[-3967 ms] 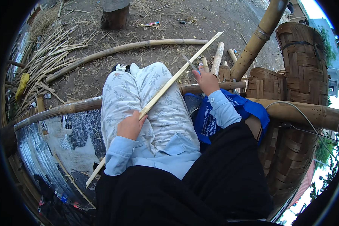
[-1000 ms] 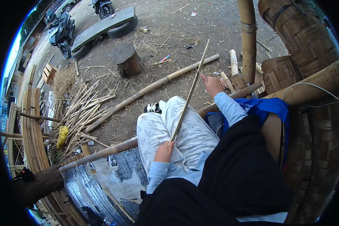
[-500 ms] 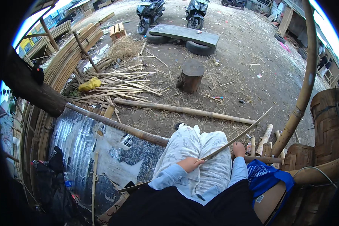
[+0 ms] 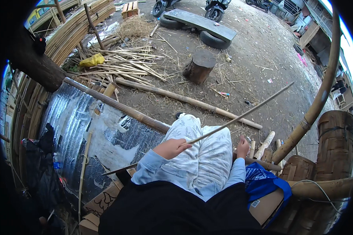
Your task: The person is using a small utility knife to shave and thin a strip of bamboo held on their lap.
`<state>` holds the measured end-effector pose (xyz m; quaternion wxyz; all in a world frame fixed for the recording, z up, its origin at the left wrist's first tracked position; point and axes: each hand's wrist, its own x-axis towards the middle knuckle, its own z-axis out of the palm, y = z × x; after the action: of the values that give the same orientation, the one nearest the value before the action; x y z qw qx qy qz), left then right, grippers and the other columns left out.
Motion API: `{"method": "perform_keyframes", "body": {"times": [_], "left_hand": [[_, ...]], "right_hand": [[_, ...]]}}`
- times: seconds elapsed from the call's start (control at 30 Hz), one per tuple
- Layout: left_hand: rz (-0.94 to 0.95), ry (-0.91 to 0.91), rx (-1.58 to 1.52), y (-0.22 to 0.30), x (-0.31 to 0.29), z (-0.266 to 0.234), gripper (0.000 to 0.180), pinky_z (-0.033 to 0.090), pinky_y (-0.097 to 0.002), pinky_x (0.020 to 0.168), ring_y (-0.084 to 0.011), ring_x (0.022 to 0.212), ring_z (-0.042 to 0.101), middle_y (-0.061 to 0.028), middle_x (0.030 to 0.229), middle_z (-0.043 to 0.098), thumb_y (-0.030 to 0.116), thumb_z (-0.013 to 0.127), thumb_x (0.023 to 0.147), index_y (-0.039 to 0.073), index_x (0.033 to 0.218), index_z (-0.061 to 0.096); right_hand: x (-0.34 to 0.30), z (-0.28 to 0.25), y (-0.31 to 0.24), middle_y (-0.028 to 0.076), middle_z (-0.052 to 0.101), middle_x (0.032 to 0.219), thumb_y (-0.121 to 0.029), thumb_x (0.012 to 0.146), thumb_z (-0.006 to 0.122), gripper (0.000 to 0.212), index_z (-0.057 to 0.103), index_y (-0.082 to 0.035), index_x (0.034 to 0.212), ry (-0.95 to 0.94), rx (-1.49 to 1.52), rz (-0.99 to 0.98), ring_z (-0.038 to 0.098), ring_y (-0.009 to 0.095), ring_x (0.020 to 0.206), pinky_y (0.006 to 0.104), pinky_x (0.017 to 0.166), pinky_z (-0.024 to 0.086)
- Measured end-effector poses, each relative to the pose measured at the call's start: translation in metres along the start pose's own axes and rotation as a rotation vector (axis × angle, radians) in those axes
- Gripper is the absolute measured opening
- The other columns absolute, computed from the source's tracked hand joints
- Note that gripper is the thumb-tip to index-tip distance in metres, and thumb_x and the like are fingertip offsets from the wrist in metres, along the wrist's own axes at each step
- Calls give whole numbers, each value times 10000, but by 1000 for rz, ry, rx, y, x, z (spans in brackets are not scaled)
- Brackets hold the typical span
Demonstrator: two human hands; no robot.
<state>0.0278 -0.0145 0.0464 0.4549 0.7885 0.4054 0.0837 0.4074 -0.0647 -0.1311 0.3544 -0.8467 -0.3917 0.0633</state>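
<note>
One bamboo strip (image 4: 239,116) lies clamped in the left hand (image 4: 171,148), right hand (image 4: 242,147) open beside it, tree stump (image 4: 200,67) beyond.

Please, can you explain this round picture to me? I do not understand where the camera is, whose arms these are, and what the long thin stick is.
The camera sits on a person's head and looks down, so the picture bends at its rim. The two arms in light blue sleeves coming from below belong to that person, who sits with knees in pale patterned trousers.

The left hand grips a long thin bamboo strip, which runs up to the right over the lap. The right hand is low beside the right knee, near short bamboo pieces; whether it holds something I cannot tell.

On the dirt ground lie a long bamboo pole, a wood stump and a pile of split bamboo. A blue bag is at the right.
</note>
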Motion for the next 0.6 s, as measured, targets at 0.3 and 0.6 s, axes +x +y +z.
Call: {"method": "perform_keyframes", "body": {"times": [0.3, 0.6], "left_hand": [[-21, 660, 548, -21, -26, 14, 347, 434, -387, 461, -300, 543, 582, -117, 640, 574, 409, 598, 808, 78, 878, 522], [22, 419, 532, -13, -27, 45, 360, 430, -381, 458, -292, 554, 576, -106, 639, 561, 407, 614, 791, 72, 869, 506]], "right_hand": [[-27, -17, -2, -41, 343, 513, -438, 933, 403, 438, 424, -110, 644, 227, 706, 220, 338, 45, 437, 200, 400, 243], [-88, -81, -107, 103, 386, 484, -331, 917, 462, 425, 421, -16, 635, -111, 344, -187, 395, 206, 414, 340, 429, 295]]}}
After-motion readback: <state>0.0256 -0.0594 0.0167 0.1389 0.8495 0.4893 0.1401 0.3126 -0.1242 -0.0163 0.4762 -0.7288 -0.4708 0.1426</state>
